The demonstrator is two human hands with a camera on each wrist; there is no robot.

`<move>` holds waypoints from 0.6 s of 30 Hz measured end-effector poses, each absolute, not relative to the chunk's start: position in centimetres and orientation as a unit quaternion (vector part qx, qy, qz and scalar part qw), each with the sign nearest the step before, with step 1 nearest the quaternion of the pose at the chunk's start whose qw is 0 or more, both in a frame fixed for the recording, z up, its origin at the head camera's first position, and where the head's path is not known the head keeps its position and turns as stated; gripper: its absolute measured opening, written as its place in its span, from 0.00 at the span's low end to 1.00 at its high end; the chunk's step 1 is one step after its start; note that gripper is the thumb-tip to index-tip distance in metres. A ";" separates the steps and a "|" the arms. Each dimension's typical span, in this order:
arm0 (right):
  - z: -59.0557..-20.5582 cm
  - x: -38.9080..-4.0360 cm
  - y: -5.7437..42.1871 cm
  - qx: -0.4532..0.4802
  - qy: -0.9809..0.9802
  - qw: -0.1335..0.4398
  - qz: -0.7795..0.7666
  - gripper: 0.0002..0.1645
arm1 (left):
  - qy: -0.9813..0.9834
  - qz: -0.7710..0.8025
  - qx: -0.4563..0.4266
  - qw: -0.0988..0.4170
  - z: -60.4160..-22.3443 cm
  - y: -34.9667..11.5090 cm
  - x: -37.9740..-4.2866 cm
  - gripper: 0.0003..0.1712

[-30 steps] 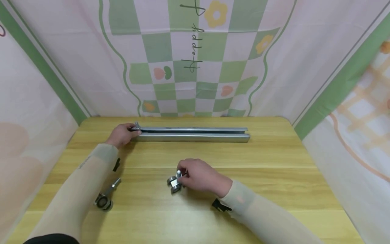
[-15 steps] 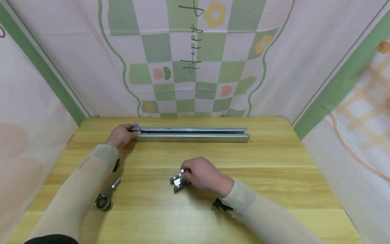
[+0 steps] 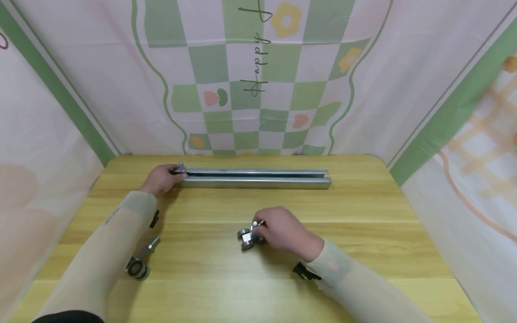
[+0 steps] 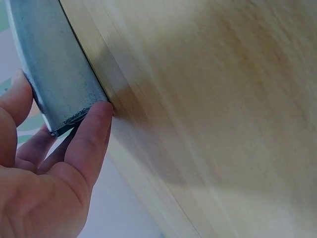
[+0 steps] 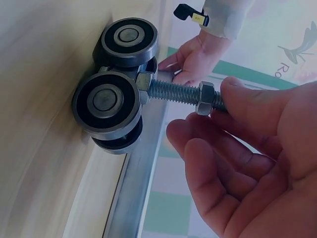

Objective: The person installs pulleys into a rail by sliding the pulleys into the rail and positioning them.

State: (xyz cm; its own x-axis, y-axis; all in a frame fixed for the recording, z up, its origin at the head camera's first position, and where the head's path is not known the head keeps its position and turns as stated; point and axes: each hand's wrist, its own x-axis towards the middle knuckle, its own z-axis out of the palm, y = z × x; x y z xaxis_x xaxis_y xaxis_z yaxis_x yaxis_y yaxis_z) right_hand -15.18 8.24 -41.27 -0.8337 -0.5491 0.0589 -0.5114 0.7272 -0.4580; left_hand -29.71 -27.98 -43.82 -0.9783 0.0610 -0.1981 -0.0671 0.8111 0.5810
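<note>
A grey metal channel rail (image 3: 258, 183) lies across the back of the table, its slot facing up. My left hand (image 3: 160, 178) grips the rail's left end, beside a bolt (image 3: 181, 166) that stands up out of the slot. In the left wrist view, thumb and fingers (image 4: 89, 144) close round the rail's end. My right hand (image 3: 282, 228) pinches the threaded bolt of a roller trolley (image 3: 247, 238) over the middle of the table. The right wrist view shows that trolley's black-and-steel wheels (image 5: 106, 101), and a hex nut (image 5: 205, 98) near the fingertips.
Another roller trolley (image 3: 138, 268) lies on its side at the front left, close to the left forearm, its bolt pointing away from me. The wooden table (image 3: 363, 206) ends at a patterned cloth (image 3: 258, 121) behind the rail.
My right hand has moved to the right with the roller trolley and tilted it a little. The left hand stays at the rail's end.
</note>
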 end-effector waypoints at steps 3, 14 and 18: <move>-41.5 -15.3 9.0 -0.278 0.931 0.038 -0.234 0.05 | 0.946 0.307 0.002 0.103 -43.9 -27.9 -29.7 0.38; -41.5 -16.3 12.3 -0.218 0.944 0.027 -0.247 0.03 | 0.946 0.302 -0.006 0.113 -43.9 -28.0 -29.9 0.38; -41.4 -16.6 13.5 -0.187 0.947 0.036 -0.258 0.04 | 0.945 0.306 -0.008 0.115 -44.0 -27.9 -30.0 0.38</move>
